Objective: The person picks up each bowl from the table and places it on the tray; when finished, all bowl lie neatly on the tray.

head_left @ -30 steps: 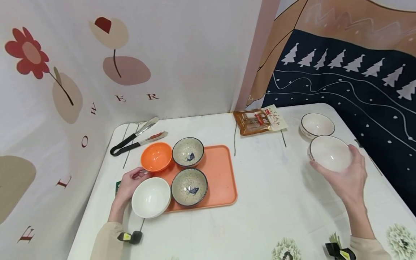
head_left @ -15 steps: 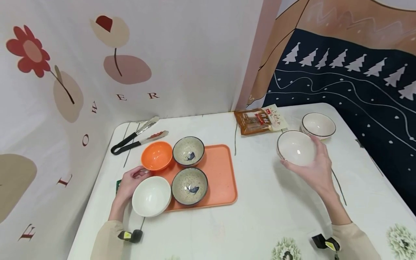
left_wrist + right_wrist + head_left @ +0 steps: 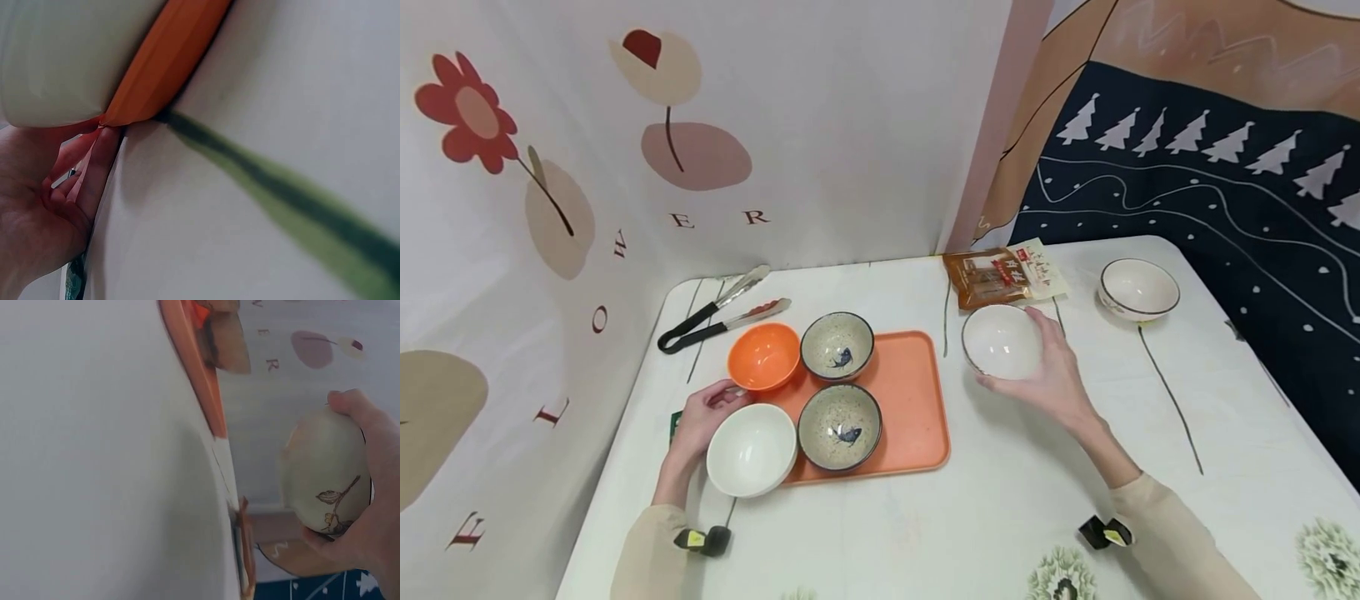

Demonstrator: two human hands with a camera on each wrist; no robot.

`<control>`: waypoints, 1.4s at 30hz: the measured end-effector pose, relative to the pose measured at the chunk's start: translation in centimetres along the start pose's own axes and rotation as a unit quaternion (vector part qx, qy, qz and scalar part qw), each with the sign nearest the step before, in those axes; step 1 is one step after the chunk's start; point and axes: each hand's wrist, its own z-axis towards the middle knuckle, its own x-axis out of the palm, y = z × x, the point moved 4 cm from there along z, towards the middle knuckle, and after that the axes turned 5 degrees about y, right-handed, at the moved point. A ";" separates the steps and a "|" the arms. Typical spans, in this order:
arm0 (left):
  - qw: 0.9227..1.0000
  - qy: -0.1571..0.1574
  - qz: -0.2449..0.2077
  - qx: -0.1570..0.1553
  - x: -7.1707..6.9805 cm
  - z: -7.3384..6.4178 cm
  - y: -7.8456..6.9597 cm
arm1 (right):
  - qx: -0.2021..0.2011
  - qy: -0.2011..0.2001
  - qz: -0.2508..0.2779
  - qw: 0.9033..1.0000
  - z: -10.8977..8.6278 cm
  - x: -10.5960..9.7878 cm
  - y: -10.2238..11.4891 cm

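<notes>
My right hand [image 3: 1058,379] grips a white bowl with a thin dark rim [image 3: 1002,342] and holds it above the table, right of the orange tray [image 3: 913,400]. A brown branch pattern shows on the outside of this bowl [image 3: 330,472] in the right wrist view. At the tray's left edge, my left hand [image 3: 702,417] holds the rim with curled fingers [image 3: 100,165], partly hidden beneath the plain white bowl [image 3: 752,450]. Also on the tray stand an orange bowl [image 3: 764,357] and two speckled grey bowls with blue motifs, one behind [image 3: 837,333] and one in front [image 3: 839,427].
A second dark-rimmed white bowl [image 3: 1139,289] stands at the back right. Near the back edge lies a brown food packet [image 3: 1000,275]. Black-handled tongs [image 3: 718,310] lie at the back left. A small green item [image 3: 675,423] sits beside my left hand.
My right hand has carried the dark-rimmed white bowl leftward, away from the other dark-rimmed bowl and toward the tray. My left hand has stayed at the tray's edge.
</notes>
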 end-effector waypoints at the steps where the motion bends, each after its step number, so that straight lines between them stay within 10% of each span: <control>1: 1.000 0.000 0.000 0.002 0.0 0.0 0.0 | -0.005 0.007 0.003 1.000 0.2 0.5 0.2; 22: 1.000 -0.001 -0.017 0.011 -0.1 -0.4 -0.1 | -0.086 0.091 0.041 0.991 3.4 8.8 2.9; 42: 1.000 -0.003 -0.021 0.023 -0.1 -0.3 -0.2 | -0.096 0.111 0.025 0.989 5.1 11.2 3.2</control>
